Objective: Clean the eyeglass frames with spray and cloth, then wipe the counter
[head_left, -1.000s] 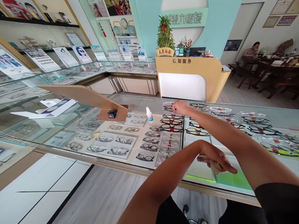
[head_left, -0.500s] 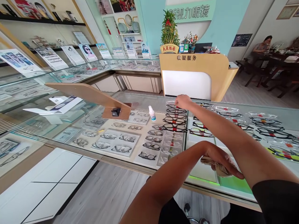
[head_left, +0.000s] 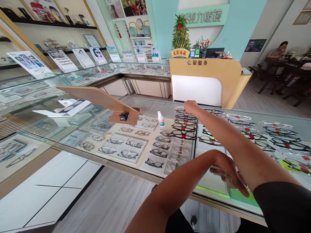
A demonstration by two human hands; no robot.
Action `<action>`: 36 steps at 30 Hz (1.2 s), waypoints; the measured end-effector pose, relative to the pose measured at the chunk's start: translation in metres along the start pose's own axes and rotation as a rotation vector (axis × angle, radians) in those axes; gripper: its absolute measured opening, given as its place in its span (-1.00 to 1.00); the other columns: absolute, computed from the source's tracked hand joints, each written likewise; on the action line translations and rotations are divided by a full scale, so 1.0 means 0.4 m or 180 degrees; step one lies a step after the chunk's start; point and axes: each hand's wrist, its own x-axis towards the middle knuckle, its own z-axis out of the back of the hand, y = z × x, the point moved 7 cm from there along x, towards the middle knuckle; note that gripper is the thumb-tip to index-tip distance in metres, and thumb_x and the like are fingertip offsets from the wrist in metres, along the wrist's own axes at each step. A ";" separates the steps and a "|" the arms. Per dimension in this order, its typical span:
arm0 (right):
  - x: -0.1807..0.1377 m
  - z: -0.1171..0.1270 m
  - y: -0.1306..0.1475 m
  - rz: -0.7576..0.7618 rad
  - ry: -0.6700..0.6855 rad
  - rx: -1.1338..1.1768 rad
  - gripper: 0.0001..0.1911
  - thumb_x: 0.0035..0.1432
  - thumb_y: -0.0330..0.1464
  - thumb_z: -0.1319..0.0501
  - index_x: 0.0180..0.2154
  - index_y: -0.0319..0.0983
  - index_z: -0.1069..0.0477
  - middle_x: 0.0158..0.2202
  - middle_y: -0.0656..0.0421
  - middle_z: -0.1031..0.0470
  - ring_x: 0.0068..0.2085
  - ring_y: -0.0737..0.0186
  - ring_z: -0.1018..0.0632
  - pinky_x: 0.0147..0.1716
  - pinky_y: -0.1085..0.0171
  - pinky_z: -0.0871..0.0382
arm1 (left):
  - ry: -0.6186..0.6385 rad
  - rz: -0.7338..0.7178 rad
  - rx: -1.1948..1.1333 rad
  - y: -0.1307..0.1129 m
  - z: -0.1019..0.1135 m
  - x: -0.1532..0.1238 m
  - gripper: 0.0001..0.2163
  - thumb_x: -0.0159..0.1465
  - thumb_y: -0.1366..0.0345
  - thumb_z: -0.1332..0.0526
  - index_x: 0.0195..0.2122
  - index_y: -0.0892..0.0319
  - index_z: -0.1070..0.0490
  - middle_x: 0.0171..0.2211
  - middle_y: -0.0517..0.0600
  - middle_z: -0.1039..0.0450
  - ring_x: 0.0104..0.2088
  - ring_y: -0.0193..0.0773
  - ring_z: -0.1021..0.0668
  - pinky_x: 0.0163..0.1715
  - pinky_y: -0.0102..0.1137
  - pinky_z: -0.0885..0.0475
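Note:
My right hand [head_left: 190, 106] reaches across the glass counter to the far end of a column of eyeglasses. Its fingers are closed at the side of a clear-framed pair of eyeglasses [head_left: 179, 110], partly hidden behind the hand. Nearer to me in that column lie several dark-framed eyeglasses [head_left: 184, 134] with red tags. My left hand [head_left: 227, 163] is bent under my right forearm, close to the counter's front edge, with a crumpled tan cloth [head_left: 220, 172] in its grip. Left of the column stands a small white spray bottle [head_left: 160, 119] with a blue bottom.
More tagged eyeglasses [head_left: 285, 142] lie in rows to the right on the glass counter [head_left: 150, 105]. A tilted wooden mirror stand [head_left: 99, 97] and an open white box [head_left: 70, 108] are on the left. Beyond is a cashier desk [head_left: 206, 69]; a person [head_left: 277, 53] sits far right.
The view has shifted a little, so the scene sits slightly lower and to the right. My right hand stays at the clear eyeglasses, and my left hand still grips the cloth, its fingers pointing further down.

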 end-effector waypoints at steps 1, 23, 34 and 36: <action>-0.004 0.013 -0.002 -0.0011 -0.0029 0.0048 -0.66 0.20 -0.42 -0.42 0.02 -0.34 -0.67 0.03 -0.26 -0.68 0.04 -0.19 -0.69 0.07 0.01 -0.54 | 0.0289 0.0062 -0.0068 -0.001 -0.011 0.001 -0.60 -0.14 0.23 -0.70 -0.26 0.10 -0.71 -0.33 -0.06 -0.60 -0.36 -0.17 -0.63 -0.50 -0.39 -0.52; -0.797 0.053 -0.435 0.0545 -0.1860 0.4135 -0.82 0.14 -0.38 -0.39 -0.21 -0.12 -0.45 -0.33 0.20 -0.71 -0.32 0.16 -0.65 -0.18 0.16 -0.51 | -0.1375 -0.0582 -0.0720 -0.098 0.110 -0.070 -0.68 -0.04 0.13 -0.52 -0.37 0.22 -0.56 -0.54 -0.07 -0.42 -0.55 -0.36 -0.41 -0.57 -0.46 -0.29; -0.886 -0.105 -0.457 0.0736 -0.2207 0.4746 -0.93 0.24 -0.29 -0.32 -0.23 -0.10 -0.57 -0.34 0.23 -0.66 -0.31 0.16 -0.61 -0.17 0.11 -0.48 | -0.2703 -0.0933 -0.0514 -0.146 0.204 -0.171 -0.61 0.10 0.01 -0.53 -0.28 0.17 -0.48 -0.55 -0.17 -0.32 -0.57 -0.41 -0.31 -0.53 -0.45 -0.16; -0.887 -0.111 -0.445 0.0819 -0.2110 0.4686 -0.90 0.29 -0.26 -0.33 -0.19 -0.09 -0.60 -0.29 0.20 -0.68 -0.27 0.14 -0.63 -0.14 0.11 -0.48 | -0.2839 -0.0854 -0.0229 -0.150 0.205 -0.170 -0.65 0.17 -0.01 -0.47 -0.27 0.17 -0.51 -0.56 -0.16 -0.34 -0.56 -0.38 -0.34 -0.51 -0.44 -0.19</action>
